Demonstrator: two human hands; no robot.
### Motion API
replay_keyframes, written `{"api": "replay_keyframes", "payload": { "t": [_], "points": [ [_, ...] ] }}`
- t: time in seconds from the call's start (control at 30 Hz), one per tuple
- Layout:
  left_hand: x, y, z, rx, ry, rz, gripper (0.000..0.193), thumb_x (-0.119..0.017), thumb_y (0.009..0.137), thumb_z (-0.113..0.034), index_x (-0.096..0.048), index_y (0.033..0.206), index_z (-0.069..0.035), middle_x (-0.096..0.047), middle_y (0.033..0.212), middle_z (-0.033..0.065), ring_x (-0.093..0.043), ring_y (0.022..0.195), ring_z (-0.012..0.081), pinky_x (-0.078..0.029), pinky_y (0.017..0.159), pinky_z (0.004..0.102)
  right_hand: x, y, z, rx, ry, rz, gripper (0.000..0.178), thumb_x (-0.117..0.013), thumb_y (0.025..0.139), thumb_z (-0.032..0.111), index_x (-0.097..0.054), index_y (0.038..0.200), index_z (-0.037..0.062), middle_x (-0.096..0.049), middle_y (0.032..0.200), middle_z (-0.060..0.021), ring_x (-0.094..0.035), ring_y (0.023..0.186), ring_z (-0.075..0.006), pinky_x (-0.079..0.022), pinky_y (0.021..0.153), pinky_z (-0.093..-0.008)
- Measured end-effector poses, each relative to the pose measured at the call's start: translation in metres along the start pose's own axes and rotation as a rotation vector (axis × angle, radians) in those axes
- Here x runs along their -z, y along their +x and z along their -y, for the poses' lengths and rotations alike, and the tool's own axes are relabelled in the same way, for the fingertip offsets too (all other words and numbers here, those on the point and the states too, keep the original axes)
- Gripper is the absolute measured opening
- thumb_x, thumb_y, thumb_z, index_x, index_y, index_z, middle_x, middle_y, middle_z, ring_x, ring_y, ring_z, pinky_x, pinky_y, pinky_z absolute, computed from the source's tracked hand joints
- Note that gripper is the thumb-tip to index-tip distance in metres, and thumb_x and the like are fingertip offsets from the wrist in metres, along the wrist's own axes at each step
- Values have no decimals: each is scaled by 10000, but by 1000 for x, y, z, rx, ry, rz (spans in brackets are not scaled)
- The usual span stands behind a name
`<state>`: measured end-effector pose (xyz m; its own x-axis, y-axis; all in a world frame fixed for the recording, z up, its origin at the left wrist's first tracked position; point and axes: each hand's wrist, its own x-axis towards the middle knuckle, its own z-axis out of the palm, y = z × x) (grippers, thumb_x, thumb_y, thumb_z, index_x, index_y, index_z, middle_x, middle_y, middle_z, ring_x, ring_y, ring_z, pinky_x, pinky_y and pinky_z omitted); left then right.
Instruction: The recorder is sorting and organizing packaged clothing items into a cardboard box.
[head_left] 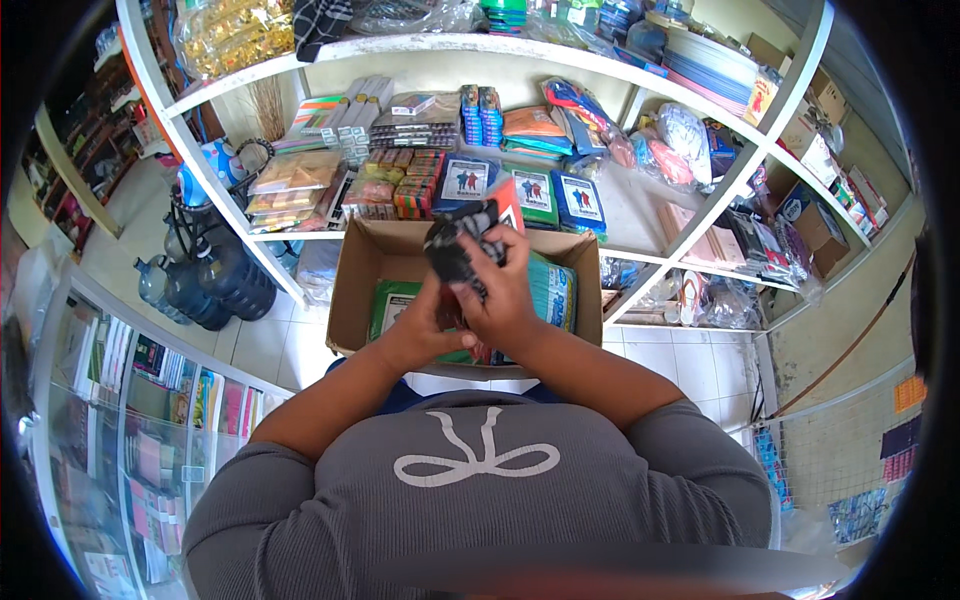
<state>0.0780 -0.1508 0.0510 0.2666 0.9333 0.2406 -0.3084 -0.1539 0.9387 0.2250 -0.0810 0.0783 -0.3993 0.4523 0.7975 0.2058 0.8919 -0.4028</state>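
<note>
In front of my chest, over an open cardboard box [350,275], I hold a small bundle of folded black-and-white patterned cloth [452,252]. A red-and-white card or label [508,205] sticks up beside it. My right hand [500,295] is closed on the bundle, its fingers bent over the front. Lower down, my left hand [425,328] closes around the bottom of the bundle; its fingers are partly hidden. Inside the box lie a green packet [388,303] at the left and a light-blue plastic packet [552,290] at the right. My hands cover the middle of the box.
White shelving [480,48] spans the far side, stacked with green and blue packets [540,195], small boxes [418,182] and bagged goods [685,140]. Large blue water jugs [235,280] stand on the floor at left. A glass case [130,420] is near left.
</note>
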Motion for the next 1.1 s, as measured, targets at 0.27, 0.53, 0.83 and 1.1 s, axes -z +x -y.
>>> {"api": "replay_keyframes", "payload": {
  "t": [0.27, 0.53, 0.83, 1.1],
  "points": [
    [3, -2, -7, -82, 14, -77, 924, -749, 745, -249, -189, 1458, -72, -390, 1388, 143, -444, 1261, 250, -395, 1032, 400, -17, -36, 0, -66, 195, 76, 484, -630, 834, 230, -533, 1265, 34, -381, 1171, -228, -409, 1122, -381, -343, 978, -437],
    [0, 4, -18, -168, -443, -99, 827, -656, 792, -344, -237, 1436, -36, -446, 1352, 133, -477, 1235, 261, -410, 1028, 397, 4, -17, -1, 131, -23, 207, 500, -725, 753, 226, -600, 1226, 123, -424, 1170, -171, -455, 1061, -346, -388, 926, -419],
    [-5, 0, -1, -205, -206, -261, 899, -667, 775, -549, -316, 1406, -15, -481, 1325, 122, -495, 1219, 241, -410, 1023, 382, -19, -43, 11, -24, 220, 193, 526, -681, 799, 249, -539, 1277, 80, -423, 1170, -219, -459, 1077, -368, -381, 947, -444],
    [13, 2, 4, -159, -615, -62, 638, -542, 899, -322, -307, 1413, -26, -472, 1345, 165, -488, 1240, 295, -393, 1055, 445, -13, -38, -25, -129, -10, 53, 541, -732, 737, 219, -577, 1245, 117, -434, 1163, -191, -471, 1050, -366, -413, 904, -431]
  ]
}}
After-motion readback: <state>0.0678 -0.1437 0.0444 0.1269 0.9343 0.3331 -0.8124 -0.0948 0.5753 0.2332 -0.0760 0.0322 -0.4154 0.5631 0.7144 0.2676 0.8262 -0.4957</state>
